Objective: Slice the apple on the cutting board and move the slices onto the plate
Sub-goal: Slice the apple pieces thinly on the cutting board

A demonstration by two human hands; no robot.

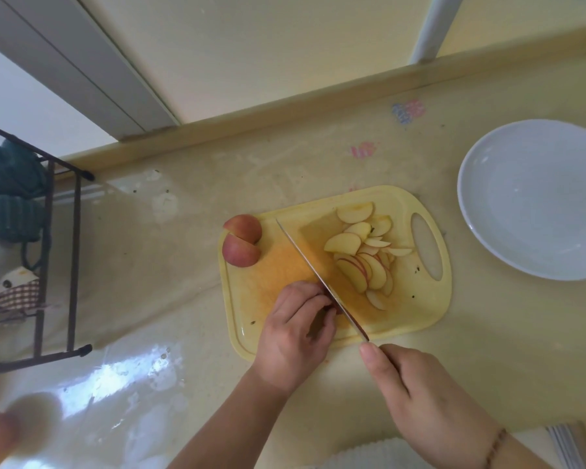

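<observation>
Apple piece [330,304] sits at the board's [251,319] near edge, mostly hidden under the left hand [293,328], whose fingers [313,296] curl over it to pin it and stay clear of the blade. Right hand [416,394] grips the knife [318,275] handle, forefinger along the spine for control; blade runs diagonally across the board, just beside the left knuckles. Slices [366,255] pile on the board's right side, out of the cut path. Two uncut wedges [241,241] wait at its far-left corner. Plate [481,231] lies right of the board, still without slices, so slicing looks roughly half done.
</observation>
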